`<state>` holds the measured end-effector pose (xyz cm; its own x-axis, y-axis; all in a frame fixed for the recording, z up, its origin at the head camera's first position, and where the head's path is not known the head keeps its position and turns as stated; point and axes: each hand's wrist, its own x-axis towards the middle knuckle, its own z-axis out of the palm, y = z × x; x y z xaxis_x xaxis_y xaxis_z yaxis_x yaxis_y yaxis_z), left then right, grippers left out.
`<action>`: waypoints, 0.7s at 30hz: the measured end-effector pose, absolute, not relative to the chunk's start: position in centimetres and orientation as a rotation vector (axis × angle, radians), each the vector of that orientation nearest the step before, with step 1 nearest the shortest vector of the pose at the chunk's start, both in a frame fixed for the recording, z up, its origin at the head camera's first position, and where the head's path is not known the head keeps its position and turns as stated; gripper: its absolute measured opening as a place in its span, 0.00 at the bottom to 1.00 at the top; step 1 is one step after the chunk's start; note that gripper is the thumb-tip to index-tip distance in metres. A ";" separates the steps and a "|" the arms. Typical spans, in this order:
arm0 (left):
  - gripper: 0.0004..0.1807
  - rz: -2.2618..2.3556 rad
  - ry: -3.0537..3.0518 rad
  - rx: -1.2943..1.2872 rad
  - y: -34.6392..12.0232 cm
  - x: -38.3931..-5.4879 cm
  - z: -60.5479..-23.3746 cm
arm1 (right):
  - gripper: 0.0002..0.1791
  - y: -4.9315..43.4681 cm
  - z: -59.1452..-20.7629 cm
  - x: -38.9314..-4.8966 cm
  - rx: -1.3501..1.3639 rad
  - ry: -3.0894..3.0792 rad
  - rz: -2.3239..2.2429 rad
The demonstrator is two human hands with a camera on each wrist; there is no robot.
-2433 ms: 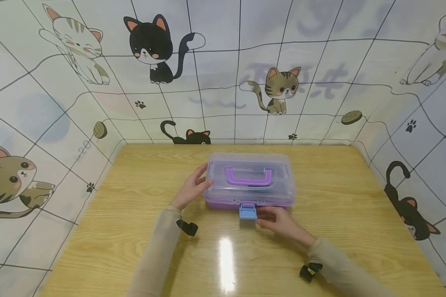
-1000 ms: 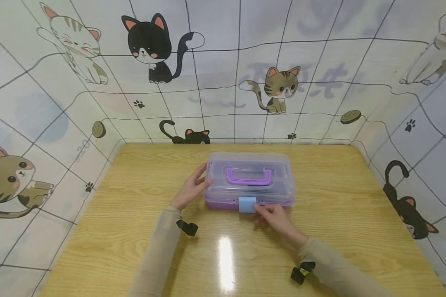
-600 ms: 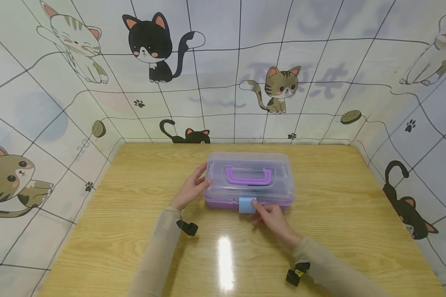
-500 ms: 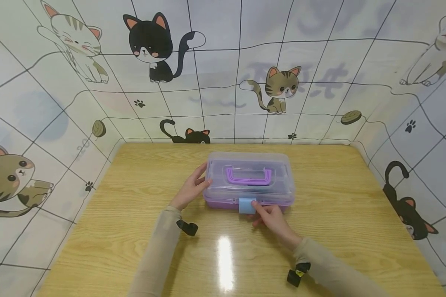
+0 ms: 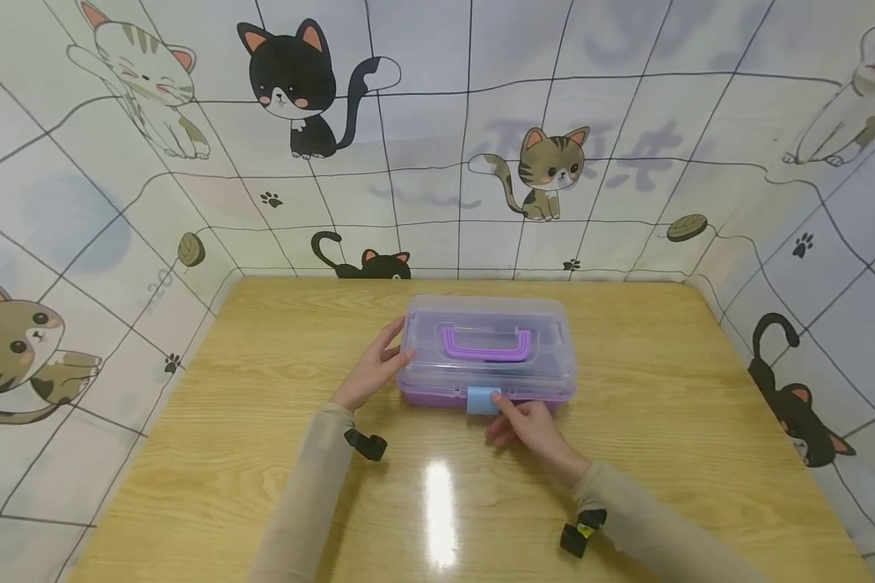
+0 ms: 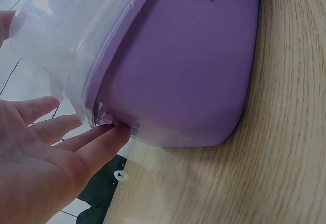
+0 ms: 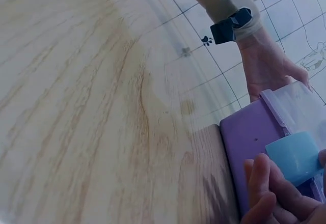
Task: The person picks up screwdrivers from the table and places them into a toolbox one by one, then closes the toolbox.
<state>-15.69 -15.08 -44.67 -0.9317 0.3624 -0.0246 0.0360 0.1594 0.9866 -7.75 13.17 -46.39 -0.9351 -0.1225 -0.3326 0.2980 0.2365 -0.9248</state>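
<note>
A plastic storage box [image 5: 554,340] with a purple base, clear lid and purple handle [image 5: 487,354] stands closed on the table. My left hand [image 5: 370,372] rests at its left end, thumb on the lid's corner; in the left wrist view those fingers [image 6: 104,145] lie fairly straight along the lid's edge. A light-blue latch [image 5: 479,400] lies flat against the box front. My right hand [image 5: 539,435] touches it with the thumb, the other fingers loosely bent below. In the right wrist view these fingers overlap the lower part of the latch [image 7: 295,158].
The wooden table [image 5: 277,324] carries the box near its far side. Cat-printed walls [image 5: 423,154] enclose it at the back and both sides. Black bands [image 5: 368,445] sit on both wrists.
The blue latch has swung from tilted outward to flat against the box front. My right hand moved from beside it to put its thumb on it. The left hand stayed.
</note>
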 end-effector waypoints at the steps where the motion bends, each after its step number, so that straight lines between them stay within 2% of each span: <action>1: 0.37 1.851 2.178 0.383 -15.1 -15.7 -44.7 | 0.32 13.2 -46.4 -7.8 0.154 2.174 -1.737; 13: 0.36 1.894 2.139 0.379 -15.4 -15.6 -44.8 | 0.33 13.6 -46.4 -8.4 0.075 1.913 -1.813; 21: 0.38 1.905 2.106 0.348 -15.3 -15.3 -44.5 | 0.28 13.3 -46.7 -8.8 0.100 1.722 -1.977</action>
